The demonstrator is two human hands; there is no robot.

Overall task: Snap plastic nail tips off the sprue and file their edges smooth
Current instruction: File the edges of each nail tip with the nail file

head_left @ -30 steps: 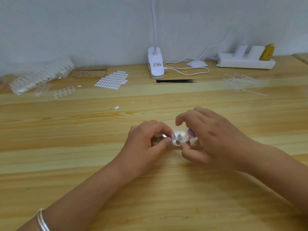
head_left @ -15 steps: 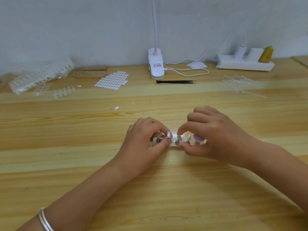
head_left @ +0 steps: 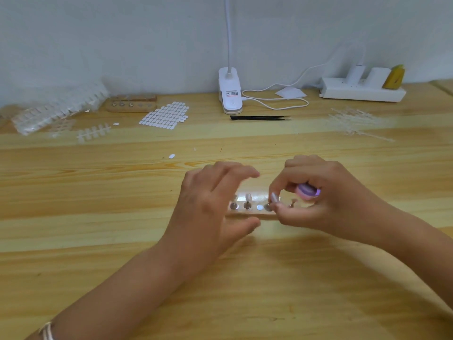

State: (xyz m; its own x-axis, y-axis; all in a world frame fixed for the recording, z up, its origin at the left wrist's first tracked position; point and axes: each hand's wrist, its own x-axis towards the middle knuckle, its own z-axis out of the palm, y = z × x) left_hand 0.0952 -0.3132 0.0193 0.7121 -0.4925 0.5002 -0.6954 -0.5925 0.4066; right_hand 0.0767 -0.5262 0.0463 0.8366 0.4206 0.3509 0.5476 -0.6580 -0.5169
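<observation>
Left hand (head_left: 208,207) released, fingers spread wide over holder (head_left: 255,213), right hand (head_left: 318,202) pinching nail tip (head_left: 274,198)

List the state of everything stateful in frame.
left hand: open, fingers spread over wooden holder's left end
right hand: pinching nail tip, purple tool tucked in curled fingers
nail tip: tilted, at a holder peg
wooden holder: lying flat, two standing tips on pegs
tweezers: lying flat, closed
power strip: plugs inserted
</observation>
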